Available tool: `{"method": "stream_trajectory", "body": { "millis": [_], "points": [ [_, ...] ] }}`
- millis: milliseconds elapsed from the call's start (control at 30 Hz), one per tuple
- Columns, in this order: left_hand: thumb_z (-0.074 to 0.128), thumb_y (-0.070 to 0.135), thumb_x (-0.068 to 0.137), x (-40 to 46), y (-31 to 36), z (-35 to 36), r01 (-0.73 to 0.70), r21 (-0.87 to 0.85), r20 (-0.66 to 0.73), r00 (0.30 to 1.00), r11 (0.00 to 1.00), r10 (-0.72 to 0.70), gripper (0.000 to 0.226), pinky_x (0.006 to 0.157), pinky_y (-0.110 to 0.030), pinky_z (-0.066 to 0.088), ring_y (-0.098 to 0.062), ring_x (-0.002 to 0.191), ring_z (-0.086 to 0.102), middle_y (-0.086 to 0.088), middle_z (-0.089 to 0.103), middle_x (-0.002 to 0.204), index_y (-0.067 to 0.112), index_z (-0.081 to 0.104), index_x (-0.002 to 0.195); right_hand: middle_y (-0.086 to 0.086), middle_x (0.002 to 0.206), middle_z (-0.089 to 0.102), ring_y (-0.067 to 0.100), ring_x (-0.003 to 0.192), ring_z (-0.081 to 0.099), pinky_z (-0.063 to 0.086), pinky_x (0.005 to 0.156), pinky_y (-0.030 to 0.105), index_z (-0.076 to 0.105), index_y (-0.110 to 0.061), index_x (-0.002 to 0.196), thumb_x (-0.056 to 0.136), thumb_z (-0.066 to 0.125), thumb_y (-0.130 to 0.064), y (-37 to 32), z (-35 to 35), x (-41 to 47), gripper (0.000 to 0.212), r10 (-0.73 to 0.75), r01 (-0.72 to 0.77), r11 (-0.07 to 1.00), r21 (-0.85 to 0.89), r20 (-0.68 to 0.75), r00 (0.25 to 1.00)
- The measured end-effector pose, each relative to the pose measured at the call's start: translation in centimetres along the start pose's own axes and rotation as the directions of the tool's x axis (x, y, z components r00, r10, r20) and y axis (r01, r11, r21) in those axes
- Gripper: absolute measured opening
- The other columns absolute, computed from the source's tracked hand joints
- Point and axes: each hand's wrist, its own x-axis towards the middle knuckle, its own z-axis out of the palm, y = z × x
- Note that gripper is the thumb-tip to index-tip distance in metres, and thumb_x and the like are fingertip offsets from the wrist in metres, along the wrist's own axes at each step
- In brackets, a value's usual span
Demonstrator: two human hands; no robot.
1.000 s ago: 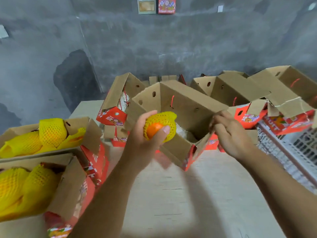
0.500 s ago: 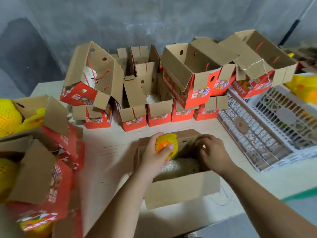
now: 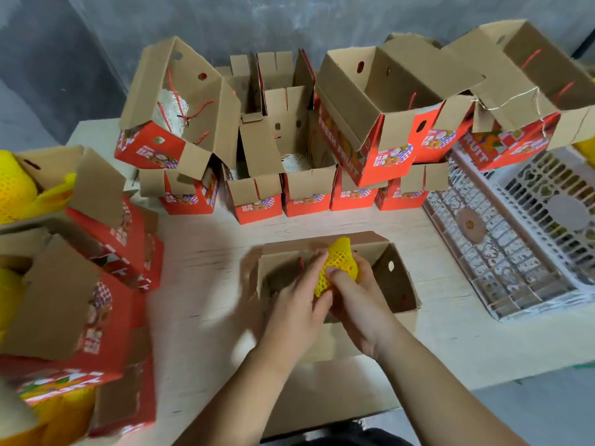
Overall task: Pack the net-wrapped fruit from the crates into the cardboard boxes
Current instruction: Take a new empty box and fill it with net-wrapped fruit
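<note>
1. Before us on the table [image 3: 206, 284] sits an open cardboard box [image 3: 399, 284].
2. Our left hand [image 3: 299, 304] and right hand [image 3: 360, 304] hold a netted fruit [image 3: 341, 262] over it.
3. Behind it stand stacked boxes [image 3: 380, 123].
4. A crate [image 3: 515, 239] lies to the right.
5. Filled boxes [image 3: 64, 300] sit to the left.

- Both hands grip one fruit in yellow foam net [image 3: 339, 265] over an open brown cardboard box [image 3: 399, 281] on the pale wooden table [image 3: 206, 252].
- Left hand [image 3: 297, 304] and right hand [image 3: 360, 300] curl round it.
- Red-and-brown printed boxes [image 3: 370, 123] stand behind, flaps open.
- A white plastic lattice crate [image 3: 521, 233] lies to the right.
- Boxes with yellow-netted fruit [image 3: 19, 188] sit left.
</note>
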Motion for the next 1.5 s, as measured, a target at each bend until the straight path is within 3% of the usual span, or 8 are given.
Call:
{"method": "stream_trajectory", "body": {
  "millis": [133, 300, 433, 533, 733, 867, 1133, 1500],
  "points": [
    [0.062, 0.043, 0.087, -0.5, -2.5, -1.9, 0.121, 0.449, -0.224, 0.974, 0.885, -0.019, 0.066, 0.111, -0.041, 0.035, -0.017, 0.133, 0.044, 0.017, 0.053, 0.149, 0.038, 0.045, 0.15, 0.008, 0.115, 0.062, 0.024, 0.103, 0.066, 0.057, 0.093, 0.052, 0.037, -0.026, 0.136, 0.086, 0.073, -0.019, 1.2, 0.3, 2.5, 0.062, -0.097, 0.031, 0.857, -0.515, -0.101, 0.99],
    [0.053, 0.006, 0.09, -0.4, -5.0, -1.4, 0.506, 0.214, -0.182, 0.861, 0.835, -0.475, 0.09, 0.117, -0.041, 0.024, -0.03, 0.14, 0.034, 0.002, 0.029, 0.161, 0.035, 0.009, 0.163, 0.014, 0.127, 0.057, 0.026, 0.095, 0.062, 0.056, 0.083, 0.04, 0.03, -0.018, 0.152, 0.089, 0.074, -0.015, 2.4, 3.1, 7.6, 0.077, 0.286, -0.084, 0.441, -0.893, 0.051, 0.957],
    [0.048, 0.003, 0.09, 0.1, -5.6, -1.1, 0.552, 0.19, -0.177, 0.833, 0.812, -0.524, 0.095, 0.113, -0.038, 0.026, -0.029, 0.131, 0.036, -0.002, 0.035, 0.149, 0.038, -0.001, 0.163, 0.018, 0.15, 0.042, 0.02, 0.104, 0.055, 0.052, 0.091, 0.017, 0.013, -0.004, 0.156, 0.1, 0.056, -0.019, 5.2, 5.6, 9.2, 0.072, 0.476, 0.06, 0.126, -0.99, 0.114, 0.872],
    [0.05, 0.01, 0.091, 0.4, -5.7, -1.0, 0.567, 0.269, -0.14, 0.823, 0.779, -0.55, 0.097, 0.112, -0.037, 0.026, -0.028, 0.13, 0.037, -0.002, 0.03, 0.15, 0.039, -0.009, 0.162, 0.015, 0.168, 0.016, 0.028, 0.139, 0.041, 0.037, 0.115, 0.037, -0.013, -0.006, 0.161, 0.103, 0.052, -0.034, 6.3, 5.3, 9.3, 0.091, 0.578, 0.1, 0.014, -0.995, 0.089, 0.811],
    [0.058, 0.03, 0.091, 0.7, -3.5, -0.9, 0.405, 0.518, -0.265, 0.914, 0.754, -0.309, 0.075, 0.113, -0.041, 0.021, -0.024, 0.139, 0.029, 0.004, 0.026, 0.155, 0.035, 0.026, 0.159, 0.011, 0.149, 0.054, 0.029, 0.128, 0.057, 0.048, 0.107, 0.034, 0.049, -0.017, 0.146, 0.1, 0.048, -0.004, 2.1, 2.6, 7.7, 0.048, 0.221, 0.106, 0.432, -0.896, 0.219, 0.95],
    [0.054, 0.015, 0.099, 4.5, 0.9, 1.8, 0.141, 0.037, -0.15, 0.98, 0.989, -0.134, 0.038, 0.108, -0.042, 0.043, -0.018, 0.121, 0.055, 0.007, 0.058, 0.126, 0.031, 0.058, 0.133, 0.002, 0.113, 0.075, 0.014, 0.106, 0.07, 0.056, 0.096, 0.031, 0.065, -0.016, 0.124, 0.098, 0.048, 0.001, -2.7, -1.8, 4.4, 0.035, -0.113, 0.188, 0.743, -0.642, 0.156, 0.981],
    [0.047, 0.006, 0.101, 15.0, 12.9, 13.5, -0.158, -0.221, 0.034, 0.985, 0.962, 0.169, 0.045, 0.097, -0.037, 0.054, -0.003, 0.111, 0.061, 0.013, 0.06, 0.12, 0.043, 0.058, 0.124, 0.009, 0.102, 0.076, 0.03, 0.099, 0.073, 0.057, 0.092, 0.057, 0.067, -0.017, 0.114, 0.102, 0.049, -0.004, -13.3, -15.1, 3.4, 0.025, -0.434, 0.319, 0.827, -0.463, -0.164, 0.886],
    [0.045, 0.004, 0.101, 31.0, 27.9, 37.9, -0.13, -0.281, 0.259, 0.944, 0.951, 0.205, 0.047, 0.098, -0.021, 0.049, 0.004, 0.115, 0.06, 0.019, 0.063, 0.125, 0.038, 0.061, 0.13, -0.016, 0.1, 0.071, 0.006, 0.099, 0.068, 0.056, 0.086, 0.036, 0.066, -0.029, 0.11, 0.103, 0.055, -0.015, -27.3, -43.5, 9.8, 0.019, -0.569, 0.318, 0.717, -0.62, -0.258, 0.781]
  ]
}}
